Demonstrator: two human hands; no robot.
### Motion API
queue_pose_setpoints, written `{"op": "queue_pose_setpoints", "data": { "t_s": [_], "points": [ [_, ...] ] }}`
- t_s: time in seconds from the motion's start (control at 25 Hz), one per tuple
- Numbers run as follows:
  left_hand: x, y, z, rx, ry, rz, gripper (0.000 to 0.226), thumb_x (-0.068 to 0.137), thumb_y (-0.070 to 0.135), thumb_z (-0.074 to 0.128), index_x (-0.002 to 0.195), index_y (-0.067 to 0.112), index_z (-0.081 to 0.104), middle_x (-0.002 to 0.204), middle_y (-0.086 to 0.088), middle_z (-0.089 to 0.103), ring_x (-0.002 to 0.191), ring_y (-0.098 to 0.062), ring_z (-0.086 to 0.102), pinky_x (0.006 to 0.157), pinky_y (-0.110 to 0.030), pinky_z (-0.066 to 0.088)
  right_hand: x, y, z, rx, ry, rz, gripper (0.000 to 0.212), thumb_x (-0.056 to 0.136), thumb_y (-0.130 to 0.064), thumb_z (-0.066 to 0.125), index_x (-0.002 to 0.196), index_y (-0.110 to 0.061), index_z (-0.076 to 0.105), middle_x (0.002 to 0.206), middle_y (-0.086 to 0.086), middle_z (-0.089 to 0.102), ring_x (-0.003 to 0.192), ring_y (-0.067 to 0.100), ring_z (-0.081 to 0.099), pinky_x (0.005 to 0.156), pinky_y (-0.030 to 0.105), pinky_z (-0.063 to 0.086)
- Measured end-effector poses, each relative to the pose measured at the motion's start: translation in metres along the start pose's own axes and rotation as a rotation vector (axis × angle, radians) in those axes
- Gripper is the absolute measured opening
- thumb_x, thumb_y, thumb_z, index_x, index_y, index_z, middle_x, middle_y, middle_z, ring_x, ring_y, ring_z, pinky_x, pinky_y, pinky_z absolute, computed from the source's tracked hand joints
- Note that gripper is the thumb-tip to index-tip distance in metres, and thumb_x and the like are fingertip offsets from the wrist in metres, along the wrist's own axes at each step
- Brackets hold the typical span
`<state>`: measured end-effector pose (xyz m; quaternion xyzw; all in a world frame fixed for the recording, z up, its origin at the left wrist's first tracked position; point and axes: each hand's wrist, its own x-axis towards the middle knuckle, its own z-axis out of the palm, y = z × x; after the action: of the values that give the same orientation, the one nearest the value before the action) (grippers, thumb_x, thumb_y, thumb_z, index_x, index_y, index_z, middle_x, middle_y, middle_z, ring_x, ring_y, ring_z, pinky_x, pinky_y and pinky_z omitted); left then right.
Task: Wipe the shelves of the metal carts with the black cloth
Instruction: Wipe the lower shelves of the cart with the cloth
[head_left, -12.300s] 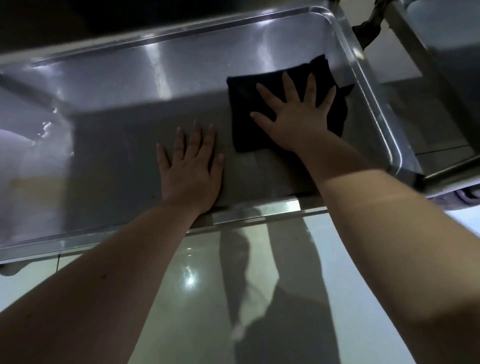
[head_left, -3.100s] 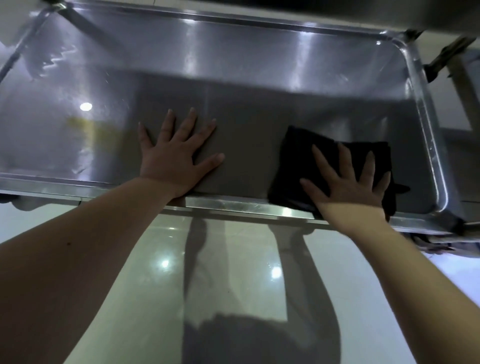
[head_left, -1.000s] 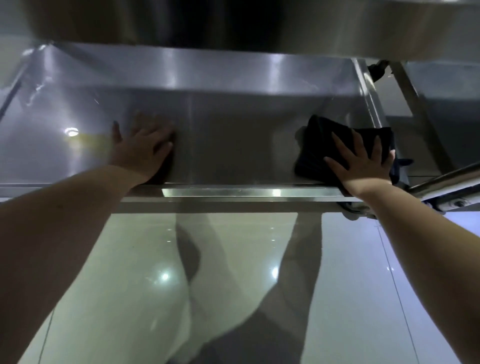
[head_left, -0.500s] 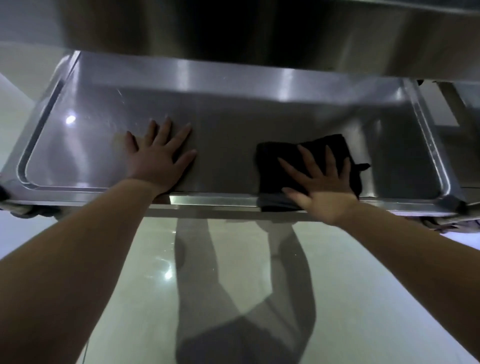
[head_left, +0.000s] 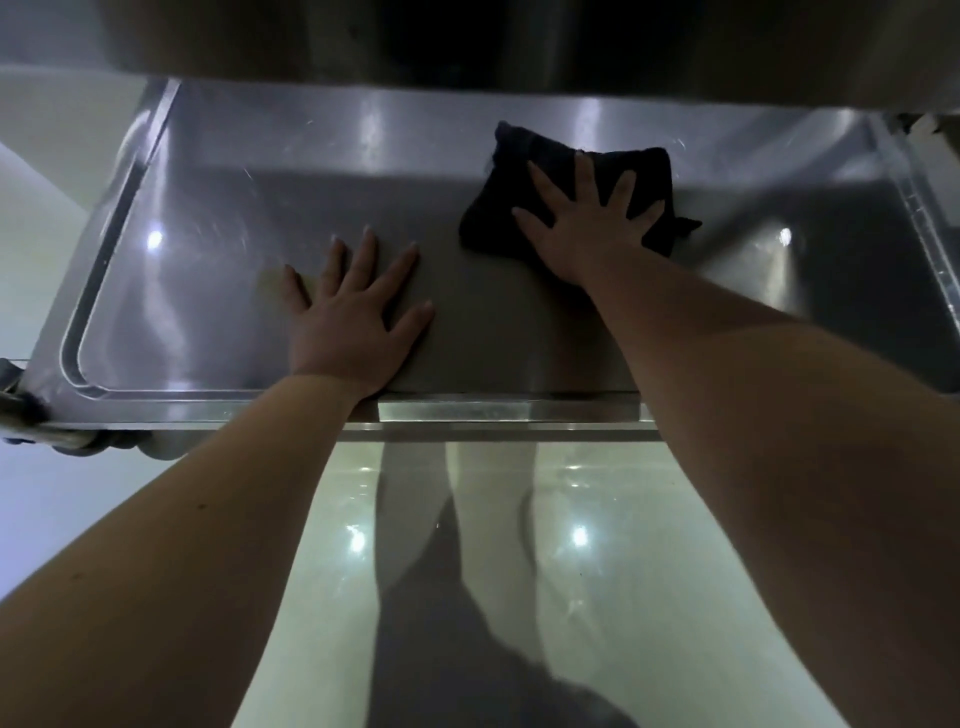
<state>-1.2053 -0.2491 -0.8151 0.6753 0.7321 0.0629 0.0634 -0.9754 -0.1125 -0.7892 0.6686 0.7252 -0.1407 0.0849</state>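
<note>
Down low: black cloth (head_left: 506, 176) pressed flat

The black cloth lies on the cart shelf (head_left: 519, 332), toward 1 o'clock from its middle — the right hand (head_left: 587, 234) presses it, fingers spread straight. At the cloth's 8 o'clock the left hand (head_left: 353, 317) rests flat on bare steel, fingers splayed.

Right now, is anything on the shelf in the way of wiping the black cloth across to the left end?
Yes. The left hand lies flat on the shelf, left of the black cloth that the right hand presses down, so it sits in that path. Nothing else visible stands in the way.
</note>
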Motion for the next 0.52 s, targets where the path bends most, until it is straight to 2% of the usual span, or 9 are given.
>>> {"op": "queue_pose_setpoints", "data": {
  "t_s": [0.12,0.28,0.4,0.52],
  "points": [
    [0.000,0.003,0.001,0.009,0.006,0.007,0.068,0.086,0.076,0.012,0.149,0.055,0.007,0.164,0.008,0.004,0.151,-0.023,0.000,0.115,-0.060,-0.008,-0.060,0.022,0.020,-0.024,0.011,-0.096,0.063,0.084,-0.080,0.008,0.141,-0.063,-0.012,0.163,-0.009,-0.014,0.145,0.045,-0.012,0.107,0.074,-0.006],
    [0.000,0.002,0.004,0.016,0.036,0.000,0.068,0.085,0.076,0.011,0.149,0.055,0.009,0.164,0.008,0.006,0.151,-0.023,0.002,0.115,-0.061,-0.007,-0.145,0.027,0.057,-0.088,0.014,-0.135,0.059,0.072,-0.081,-0.008,0.125,-0.071,-0.031,0.160,-0.015,-0.019,0.145,0.043,-0.015,0.105,0.070,-0.011],
    [0.001,0.002,0.004,0.011,0.038,0.000,0.068,0.085,0.075,0.011,0.149,0.055,0.009,0.164,0.008,0.006,0.151,-0.023,0.002,0.115,-0.060,-0.007,-0.130,0.023,0.053,-0.102,0.056,-0.156,0.058,0.072,-0.083,-0.007,0.124,-0.072,-0.030,0.159,-0.018,-0.020,0.144,0.044,-0.016,0.104,0.071,-0.013],
    [0.001,0.002,0.005,0.022,0.029,-0.001,0.066,0.085,0.074,0.012,0.149,0.055,0.007,0.164,0.008,0.005,0.151,-0.021,0.001,0.116,-0.059,-0.007,-0.060,0.007,0.029,-0.047,0.092,-0.143,0.060,0.082,-0.082,0.006,0.137,-0.068,-0.014,0.160,-0.015,-0.019,0.144,0.045,-0.018,0.104,0.074,-0.012]
  ]
}}
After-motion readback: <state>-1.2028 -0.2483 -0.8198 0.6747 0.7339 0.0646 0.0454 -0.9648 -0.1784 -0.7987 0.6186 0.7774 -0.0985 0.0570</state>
